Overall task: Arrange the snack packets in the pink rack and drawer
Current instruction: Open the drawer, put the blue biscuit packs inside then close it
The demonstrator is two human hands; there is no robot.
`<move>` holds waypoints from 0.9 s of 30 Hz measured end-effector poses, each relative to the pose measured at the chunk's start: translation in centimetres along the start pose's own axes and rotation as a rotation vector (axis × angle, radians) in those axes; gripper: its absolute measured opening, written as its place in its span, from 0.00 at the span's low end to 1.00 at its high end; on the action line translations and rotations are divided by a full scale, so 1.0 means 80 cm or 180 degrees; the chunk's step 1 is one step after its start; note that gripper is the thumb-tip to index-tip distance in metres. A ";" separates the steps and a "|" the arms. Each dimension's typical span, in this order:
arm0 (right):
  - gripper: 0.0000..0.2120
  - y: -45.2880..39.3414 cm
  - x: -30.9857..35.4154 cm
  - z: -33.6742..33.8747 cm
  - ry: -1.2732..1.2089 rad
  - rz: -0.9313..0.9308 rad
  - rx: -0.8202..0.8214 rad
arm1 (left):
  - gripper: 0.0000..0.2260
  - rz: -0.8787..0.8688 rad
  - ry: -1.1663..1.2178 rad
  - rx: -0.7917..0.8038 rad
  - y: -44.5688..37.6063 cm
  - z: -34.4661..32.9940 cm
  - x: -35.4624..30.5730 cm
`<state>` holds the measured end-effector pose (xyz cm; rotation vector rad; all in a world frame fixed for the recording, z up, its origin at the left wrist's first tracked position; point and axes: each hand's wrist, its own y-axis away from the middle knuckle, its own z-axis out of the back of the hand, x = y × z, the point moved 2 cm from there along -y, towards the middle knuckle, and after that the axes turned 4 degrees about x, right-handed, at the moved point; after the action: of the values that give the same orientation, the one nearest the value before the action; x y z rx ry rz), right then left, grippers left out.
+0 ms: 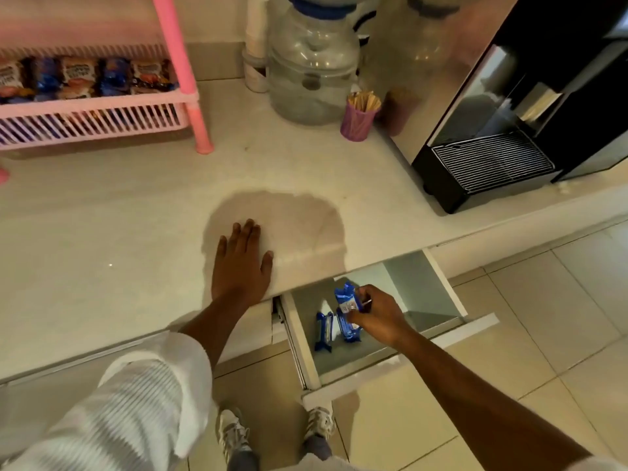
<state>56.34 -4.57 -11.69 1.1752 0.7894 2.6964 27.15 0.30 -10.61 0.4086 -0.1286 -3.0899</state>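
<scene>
The white drawer (441, 287) under the countertop stands pulled out. My right hand (377, 316) reaches into it, fingers closed on a blue snack packet (346, 296) held upright. Two more blue packets lie on the drawer floor: one (323, 331) at the left, another (348, 331) partly under my fingers. My left hand (243, 260) rests flat on the countertop (102, 239) with fingers spread, holding nothing. The pink rack (102, 113) stands at the back left, with a row of several snack packets (81, 78) on its lower shelf.
A large clear water jar (312, 62) and a purple cup of wooden sticks (360, 119) stand at the back of the counter. A black coffee machine (516, 113) fills the right side. Tiled floor and my shoes (234, 433) show below.
</scene>
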 end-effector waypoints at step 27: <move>0.27 -0.122 -0.107 -0.015 0.1763 -0.1501 0.1119 | 0.27 -0.0018 -0.0255 -0.0242 -0.005 -0.006 0.005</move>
<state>60.39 0.87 -22.82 0.1908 1.4411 2.5306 26.89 0.66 -11.22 0.2832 -0.0111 -3.1055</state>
